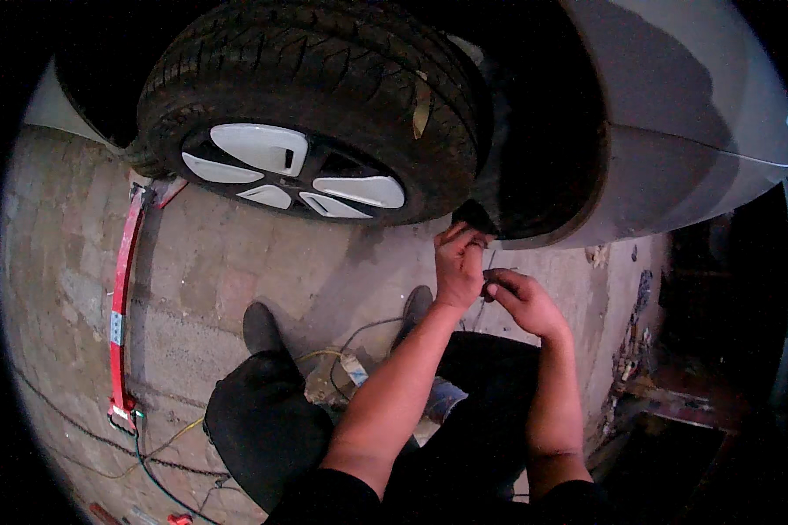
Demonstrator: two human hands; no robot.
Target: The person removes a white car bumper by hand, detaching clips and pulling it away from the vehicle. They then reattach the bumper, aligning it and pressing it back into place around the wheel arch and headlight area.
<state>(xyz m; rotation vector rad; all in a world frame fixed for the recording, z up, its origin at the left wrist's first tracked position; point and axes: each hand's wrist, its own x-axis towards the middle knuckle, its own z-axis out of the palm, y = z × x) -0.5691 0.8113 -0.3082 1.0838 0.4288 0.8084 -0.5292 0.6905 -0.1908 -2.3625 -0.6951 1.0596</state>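
Note:
My left hand [460, 262] is raised to the lower edge of the car's wheel arch, just right of the tyre. Its fingers are bent together at a black liner flap [473, 215], and they appear to pinch its edge. A little lower and to the right is my right hand [524, 302], thumb and fingertips pressed together. Something small and dark seems to be between them, too indistinct to name. The tyre [324, 83], with a black and white wheel cover [263, 149], stands turned outward beside my hands. Above them is the light-coloured bumper [683, 175].
A red long-handled bar [124, 280], probably a jack handle, stands on the paved floor [210, 297] at the left. Cables and a chain [87, 433] lie near it. Between my legs is a small white box [355, 369] with cords. Debris [635, 341] lies along the right side.

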